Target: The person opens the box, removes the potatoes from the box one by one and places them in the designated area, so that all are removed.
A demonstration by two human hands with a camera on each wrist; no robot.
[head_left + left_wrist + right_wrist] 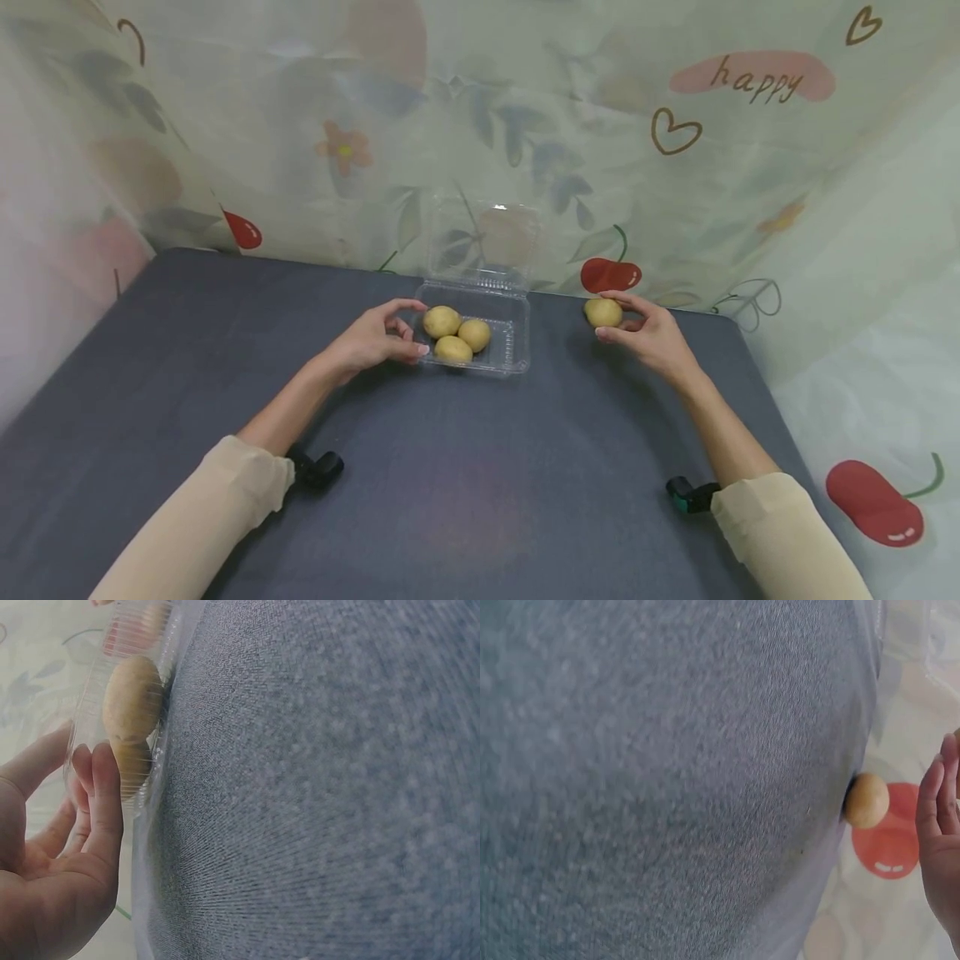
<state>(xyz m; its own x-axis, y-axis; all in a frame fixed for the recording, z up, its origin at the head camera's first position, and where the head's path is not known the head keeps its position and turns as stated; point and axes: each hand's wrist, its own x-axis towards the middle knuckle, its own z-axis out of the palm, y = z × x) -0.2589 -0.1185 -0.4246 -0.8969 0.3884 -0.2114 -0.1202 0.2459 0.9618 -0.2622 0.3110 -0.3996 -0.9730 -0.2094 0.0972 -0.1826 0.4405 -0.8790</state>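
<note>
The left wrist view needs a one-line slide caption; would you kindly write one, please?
A left hand holds the end of a clear plastic container with potatoes inside, on blue-grey fabric.

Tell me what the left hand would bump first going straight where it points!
The clear rectangular plastic box: the left hand seems to touch its side. Next, inside, might come the roundish yellow-brown potatoes.
</note>
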